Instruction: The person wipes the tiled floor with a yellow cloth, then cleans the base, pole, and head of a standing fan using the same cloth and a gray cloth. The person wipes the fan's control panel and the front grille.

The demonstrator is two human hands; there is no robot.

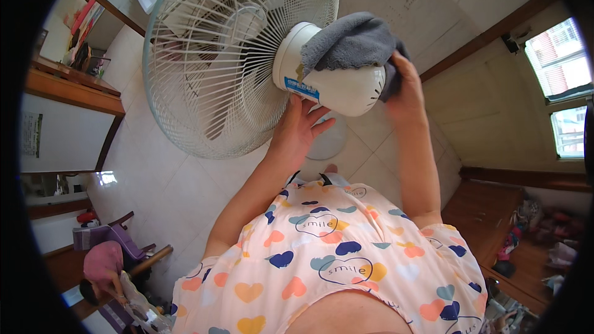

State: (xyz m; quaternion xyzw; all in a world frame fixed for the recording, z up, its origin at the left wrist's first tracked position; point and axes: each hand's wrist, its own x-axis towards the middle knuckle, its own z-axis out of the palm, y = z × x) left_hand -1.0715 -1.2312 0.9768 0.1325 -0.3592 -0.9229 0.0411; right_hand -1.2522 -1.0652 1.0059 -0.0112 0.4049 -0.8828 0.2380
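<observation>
A standing electric fan with a round wire grille (199,69) fills the upper middle of the head view. Its white motor housing (352,90) bears a blue label with writing. Over the top of the housing lies a grey terry cloth (352,41), and my right hand (406,83) grips the cloth at the rear end. My left hand (301,125) is under the housing by the label, with its fingers spread; the fingertips are at the underside, and whether they press on it I cannot tell. The round fan base (327,141) shows partly on the floor below.
Pale floor tiles (162,199) surround the fan. At the lower left, another person in a pink top (104,260) bends beside a purple-covered chair (123,241). A brown wooden cabinet (487,213) stands at the right, with assorted items beside it. Windows are at the upper right.
</observation>
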